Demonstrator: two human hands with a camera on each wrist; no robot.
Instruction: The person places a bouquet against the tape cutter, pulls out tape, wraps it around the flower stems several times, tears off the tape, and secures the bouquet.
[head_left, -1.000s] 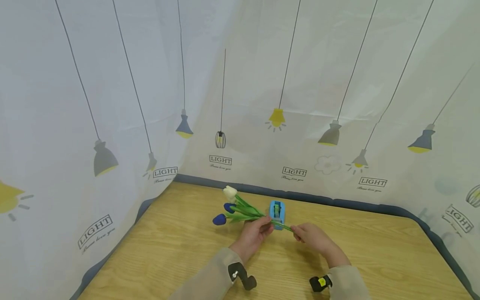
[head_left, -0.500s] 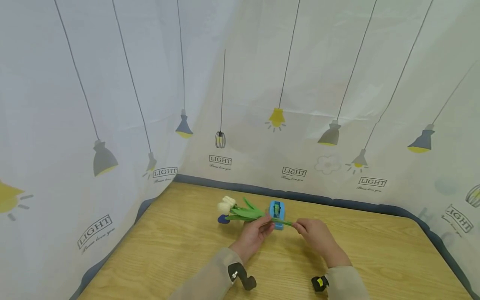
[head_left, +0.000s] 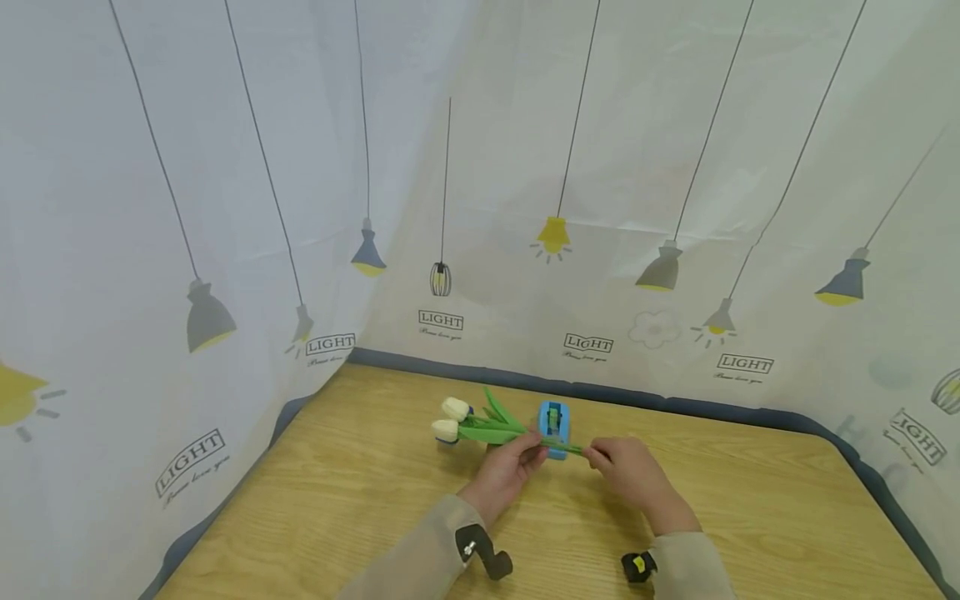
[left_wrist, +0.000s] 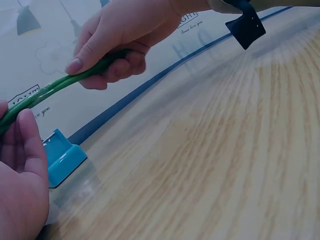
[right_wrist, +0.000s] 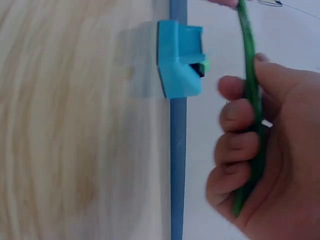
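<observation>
A bunch of artificial tulips lies level above the table, its white heads pointing left with bits of blue showing behind them. Just below the leaves, my left hand grips the green stems. Toward their lower ends, my right hand holds the same stems, fingers curled round them in the right wrist view. What looks like clear tape glints on the stems between both hands in the left wrist view. Behind the stems stands a blue tape dispenser with a green roll core.
The wooden table ends at the back in a dark blue border of the hanging cloth, which is printed with lamps. Each wrist wears a black camera mount, such as the left mount.
The tulip bunch has turned about its stems: the blue heads went from the front to mostly behind the white ones. Both hands stay nearly in place, the right shifting slightly.
</observation>
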